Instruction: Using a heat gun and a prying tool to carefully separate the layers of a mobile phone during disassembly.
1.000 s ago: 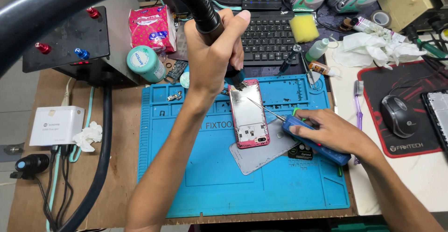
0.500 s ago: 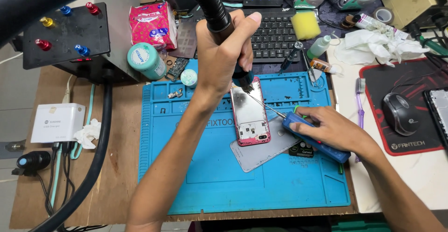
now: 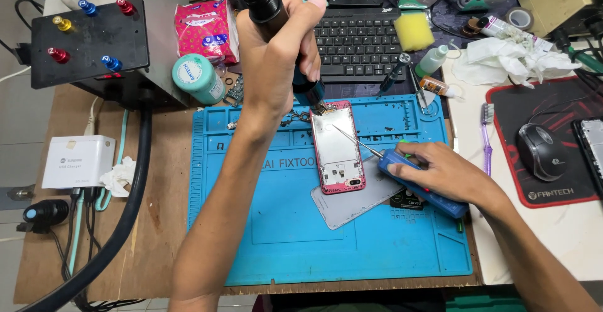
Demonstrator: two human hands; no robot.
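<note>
Here, low in the frame, a blue rubbery mat (image 3: 282, 249) covers the brown worktop (image 3: 157, 224), and at its centre lies a pink-framed phone (image 3: 336, 152), back already off and innards bare, beside a smooth grey panel (image 3: 355, 202). The right hand (image 3: 440, 174), its grip pinching a blue-handled screwdriver (image 3: 421, 183), rests the thin metal tip on the phone; the left hand (image 3: 276, 61), grip wrapped round a black hot-air nozzle (image 3: 311, 92), aims at its top edge, suggesting work is midway. Beyond sit a keyboard (image 3: 358, 42) and yellow sponge (image 3: 413, 31).
</note>
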